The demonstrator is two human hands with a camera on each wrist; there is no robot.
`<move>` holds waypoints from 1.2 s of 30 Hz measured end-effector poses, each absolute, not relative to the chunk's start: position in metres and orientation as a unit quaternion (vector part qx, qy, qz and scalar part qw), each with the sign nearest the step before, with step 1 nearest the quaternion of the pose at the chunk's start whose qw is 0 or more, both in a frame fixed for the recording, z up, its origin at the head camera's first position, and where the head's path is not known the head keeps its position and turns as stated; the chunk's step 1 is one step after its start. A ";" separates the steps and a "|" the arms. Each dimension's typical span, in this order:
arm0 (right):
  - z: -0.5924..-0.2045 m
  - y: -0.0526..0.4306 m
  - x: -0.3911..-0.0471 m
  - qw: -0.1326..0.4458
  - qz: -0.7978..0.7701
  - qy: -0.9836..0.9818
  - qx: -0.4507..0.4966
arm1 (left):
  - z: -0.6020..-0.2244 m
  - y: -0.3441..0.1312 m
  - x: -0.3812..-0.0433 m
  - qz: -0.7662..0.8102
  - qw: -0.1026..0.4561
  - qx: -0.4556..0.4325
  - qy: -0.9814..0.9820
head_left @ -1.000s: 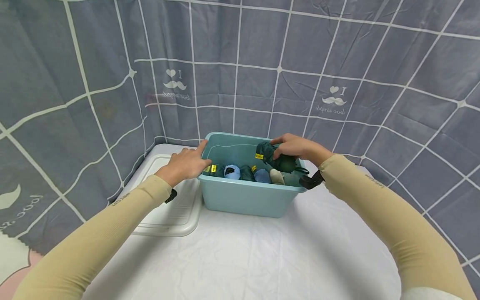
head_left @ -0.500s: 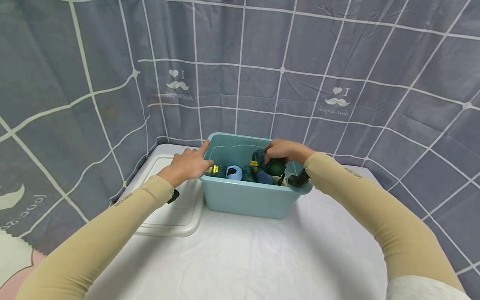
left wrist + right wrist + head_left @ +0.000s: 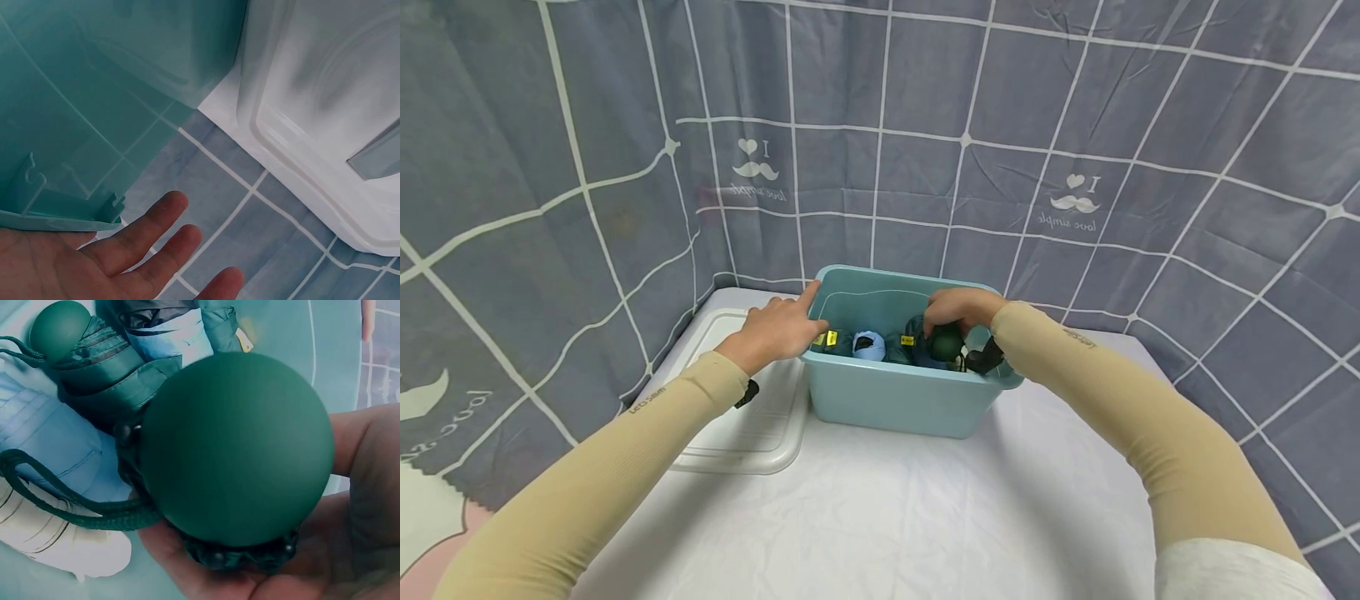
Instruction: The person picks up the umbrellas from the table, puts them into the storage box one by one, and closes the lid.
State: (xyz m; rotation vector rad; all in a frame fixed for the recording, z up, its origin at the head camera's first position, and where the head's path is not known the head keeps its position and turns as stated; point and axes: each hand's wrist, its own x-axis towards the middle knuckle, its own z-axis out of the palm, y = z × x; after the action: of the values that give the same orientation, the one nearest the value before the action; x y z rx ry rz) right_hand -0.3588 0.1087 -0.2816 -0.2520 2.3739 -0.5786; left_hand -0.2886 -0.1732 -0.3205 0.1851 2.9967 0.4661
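Note:
My right hand (image 3: 962,307) reaches down inside a teal plastic bin (image 3: 887,408) and grips a folded dark green umbrella (image 3: 237,450). Its round handle end faces the right wrist camera, with a cord loop hanging off. Fingers and thumb curl round its side. Beside it in the bin lie another dark green folded umbrella (image 3: 100,369), a light blue one (image 3: 869,346), a blue one (image 3: 50,431) and a cream one (image 3: 75,544). My left hand (image 3: 775,332) rests at the bin's left rim, fingers extended; in the left wrist view they spread just past the rim.
A white lid (image 3: 760,425) lies flat left of the bin, partly under my left forearm. The bin stands on a white-covered table (image 3: 880,517). Grey curtains (image 3: 910,175) with white grid lines hang behind and at both sides.
My right hand has lowered the green umbrella into the bin, moving slightly left and down among the others. My left hand stays at the left rim.

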 end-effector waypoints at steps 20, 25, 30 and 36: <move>-0.278 0.114 -0.361 0.394 -0.205 0.885 -0.142 | -0.318 -0.173 -0.287 0.148 0.055 0.065 0.985; -0.267 0.127 -0.355 0.368 -0.229 0.886 -0.163 | -0.318 -0.173 -0.287 0.151 0.055 0.064 0.985; -0.255 0.141 -0.347 0.326 -0.244 0.896 -0.179 | -0.319 -0.174 -0.286 0.157 0.056 0.064 0.984; -0.250 0.163 -0.334 0.251 -0.271 0.909 -0.192 | -0.319 -0.173 -0.286 0.160 0.054 0.066 0.983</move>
State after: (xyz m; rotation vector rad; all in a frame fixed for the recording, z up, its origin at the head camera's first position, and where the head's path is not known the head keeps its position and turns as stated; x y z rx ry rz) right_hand -0.3344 0.1625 -0.2498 -0.5230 2.4745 -0.7378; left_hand -0.2860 -0.1732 -0.3195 0.2005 2.9872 0.4846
